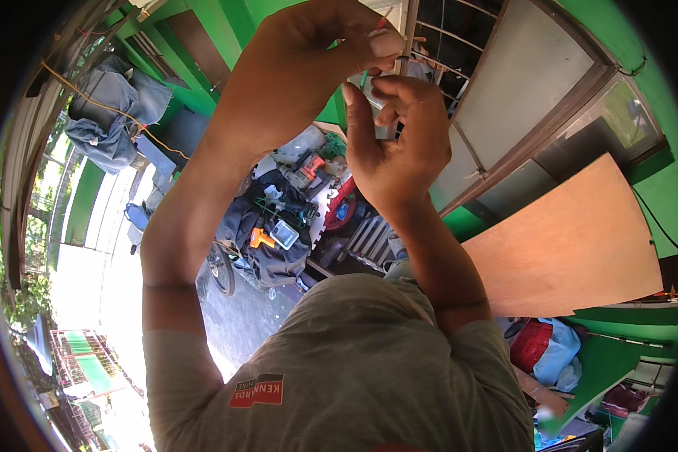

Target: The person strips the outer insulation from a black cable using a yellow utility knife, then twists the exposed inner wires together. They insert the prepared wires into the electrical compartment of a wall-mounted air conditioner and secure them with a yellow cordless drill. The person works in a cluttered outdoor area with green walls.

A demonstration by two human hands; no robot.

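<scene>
My left hand is raised at the top of the view, fingertips pinched on a thin red wire, partly hidden by the fingers. A short green piece, perhaps another wire, shows just below them. Close beneath, my right hand is raised with fingers loosely curled and the thumb apart from them, near the green piece. Behind both hands are a frame and a barred opening.
Below lie an orange drill, a screened device, a red power tool and dark cloth. A bicycle wheel is at lower left. A plywood panel stands right; grey cloths and an orange cord hang upper left.
</scene>
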